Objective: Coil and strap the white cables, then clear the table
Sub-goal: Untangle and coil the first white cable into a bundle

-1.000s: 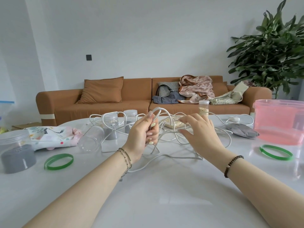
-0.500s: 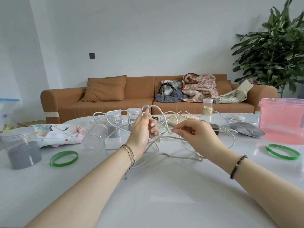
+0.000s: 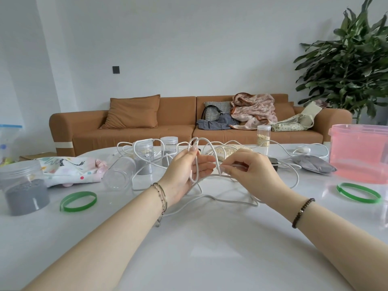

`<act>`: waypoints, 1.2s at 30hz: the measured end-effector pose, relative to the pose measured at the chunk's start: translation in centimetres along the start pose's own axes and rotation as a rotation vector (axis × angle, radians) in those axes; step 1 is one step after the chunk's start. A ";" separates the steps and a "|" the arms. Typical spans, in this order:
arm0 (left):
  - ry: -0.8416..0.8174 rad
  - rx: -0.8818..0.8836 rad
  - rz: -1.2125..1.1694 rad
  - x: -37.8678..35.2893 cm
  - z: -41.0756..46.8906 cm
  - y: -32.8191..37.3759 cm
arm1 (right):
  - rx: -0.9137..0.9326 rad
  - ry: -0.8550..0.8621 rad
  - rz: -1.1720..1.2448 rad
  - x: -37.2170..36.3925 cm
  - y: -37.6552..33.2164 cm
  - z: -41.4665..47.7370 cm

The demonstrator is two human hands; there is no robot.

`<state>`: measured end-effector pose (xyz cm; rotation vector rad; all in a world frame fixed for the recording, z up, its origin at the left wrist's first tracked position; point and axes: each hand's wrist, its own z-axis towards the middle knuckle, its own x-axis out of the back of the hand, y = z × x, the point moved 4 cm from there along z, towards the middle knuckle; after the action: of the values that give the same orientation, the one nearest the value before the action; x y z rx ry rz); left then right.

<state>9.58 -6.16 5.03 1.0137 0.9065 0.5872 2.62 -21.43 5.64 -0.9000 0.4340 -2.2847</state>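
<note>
Well left of the pink tub, a green strap lies ready for binding. Nearer the tub, the left hand pinches the white cable's gathered loops upright above the surface. The right hand pinches the next strand, seemingly feeding the coil.

place: home living room | seating: brown sofa against a white wall, with matching cushion, houndstooth handbag, crumpled pink blanket | greenery: tall leafy houseplant at right | wall: dark switch plate | foreground: white table bearing lidded plastic jars and printed cloth
</note>
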 end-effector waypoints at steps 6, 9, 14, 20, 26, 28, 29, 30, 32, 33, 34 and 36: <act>-0.158 0.004 0.032 -0.7 -0.5 0.3 | 0.050 -0.046 -0.122 -0.7 0.6 -0.1; -0.133 0.007 -0.007 -0.4 -0.2 0.1 | 0.063 -0.050 -0.145 -1.0 0.9 0.0; -0.002 -0.061 -0.156 0.8 0.6 0.6 | -0.098 0.002 -0.212 0.0 1.8 0.2; 0.089 -0.101 -0.206 1.5 1.4 0.4 | -0.072 -0.034 -0.180 -0.2 1.2 -0.1; 0.028 -0.099 -0.042 1.0 1.1 0.1 | 0.062 0.027 -0.117 -0.1 0.6 -0.4; 0.001 -0.101 -0.005 0.9 1.0 0.0 | 0.073 0.035 -0.092 0.0 0.6 -0.4; -0.006 -0.106 0.029 0.8 1.1 -0.1 | 0.070 0.038 -0.075 0.0 0.6 -0.4; -0.007 -0.114 0.073 0.8 1.1 -0.1 | 0.063 0.039 -0.054 0.0 0.6 -0.4; 0.007 -0.129 0.173 0.9 1.1 -0.3 | 0.042 0.039 -0.013 -0.1 0.5 -0.4; 0.015 -0.132 0.217 1.0 1.2 -0.5 | 0.032 0.036 0.001 -0.1 0.4 -0.4; 0.020 -0.131 0.252 1.0 1.2 -0.5 | 0.023 0.029 0.014 -0.2 0.4 -0.4; 0.020 -0.121 0.310 1.1 1.3 -0.7 | 0.009 0.006 0.042 -0.3 0.4 -0.4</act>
<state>11.31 -6.20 4.27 1.0474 0.7262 0.9032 2.67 -21.50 5.02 -0.8720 0.4413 -2.2498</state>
